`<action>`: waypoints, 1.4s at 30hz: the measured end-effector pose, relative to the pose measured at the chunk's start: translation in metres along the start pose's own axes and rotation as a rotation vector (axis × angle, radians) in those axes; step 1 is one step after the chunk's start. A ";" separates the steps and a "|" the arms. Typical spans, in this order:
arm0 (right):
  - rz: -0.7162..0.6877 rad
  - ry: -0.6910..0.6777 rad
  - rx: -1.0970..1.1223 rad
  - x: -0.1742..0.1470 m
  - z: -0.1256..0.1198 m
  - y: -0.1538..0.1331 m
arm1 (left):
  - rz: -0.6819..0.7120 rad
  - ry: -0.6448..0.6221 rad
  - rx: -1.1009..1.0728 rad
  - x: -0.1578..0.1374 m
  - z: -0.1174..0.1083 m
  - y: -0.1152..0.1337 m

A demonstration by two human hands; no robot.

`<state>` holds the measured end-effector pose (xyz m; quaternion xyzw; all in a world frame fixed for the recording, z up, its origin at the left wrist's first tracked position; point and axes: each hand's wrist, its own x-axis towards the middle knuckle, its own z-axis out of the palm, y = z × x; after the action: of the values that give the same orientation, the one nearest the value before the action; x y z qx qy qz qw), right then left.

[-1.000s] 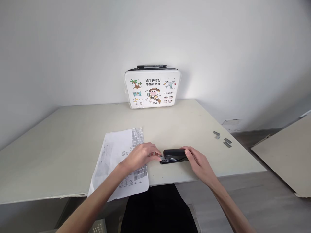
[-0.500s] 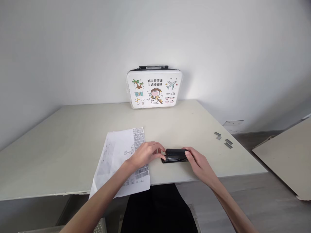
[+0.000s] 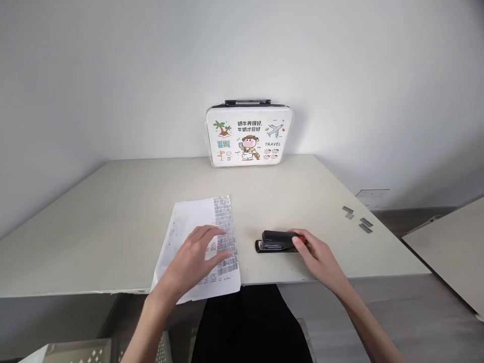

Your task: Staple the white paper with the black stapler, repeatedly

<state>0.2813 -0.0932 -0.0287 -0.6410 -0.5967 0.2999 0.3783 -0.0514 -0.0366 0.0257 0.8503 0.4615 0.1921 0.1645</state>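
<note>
A black stapler [image 3: 278, 239] rests on the table, its front end pointing left. My right hand [image 3: 315, 252] is closed around its rear end, where a bit of orange-red shows by the fingers. To the left, my left hand [image 3: 196, 254] hovers over the printed sheets of paper [image 3: 198, 212], thumb and fingers apart and nothing in them. Blocks of dark barcode-like print run along the right side of the paper. Its lower edge hangs over the front of the table, and my left hand and forearm cover part of it.
Several strips of staples [image 3: 365, 225] lie near the right edge of the table [image 3: 124, 217]. A white case with cartoon pictures [image 3: 249, 136] stands against the wall at the back. Below the table at lower left is a perforated container [image 3: 81, 350].
My left hand has let go of the stapler's front end and moved left over the paper, its fingers spreading. My right hand stays on the stapler. The view has shifted slightly.
</note>
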 end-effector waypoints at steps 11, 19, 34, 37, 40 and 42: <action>-0.007 -0.051 -0.034 -0.002 0.001 0.002 | -0.034 0.068 0.311 -0.086 0.043 -0.014; -0.007 -0.025 -0.053 -0.002 0.001 0.002 | 0.086 0.092 0.321 -0.084 0.047 0.004; -0.009 -0.082 -0.067 -0.002 -0.003 -0.005 | 0.176 0.092 0.266 -0.071 0.061 0.031; -0.013 -0.096 -0.090 0.003 -0.011 -0.009 | 0.182 0.082 0.254 -0.067 0.065 0.037; -0.010 -0.050 -0.166 0.012 -0.018 -0.019 | 0.189 0.068 0.252 -0.063 0.068 0.043; -0.007 -0.045 -0.211 0.018 -0.021 -0.027 | 0.193 0.060 0.260 -0.061 0.070 0.046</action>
<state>0.2861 -0.0776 0.0060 -0.6682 -0.6357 0.2484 0.2962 -0.0155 -0.1191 -0.0252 0.8987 0.4034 0.1708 0.0201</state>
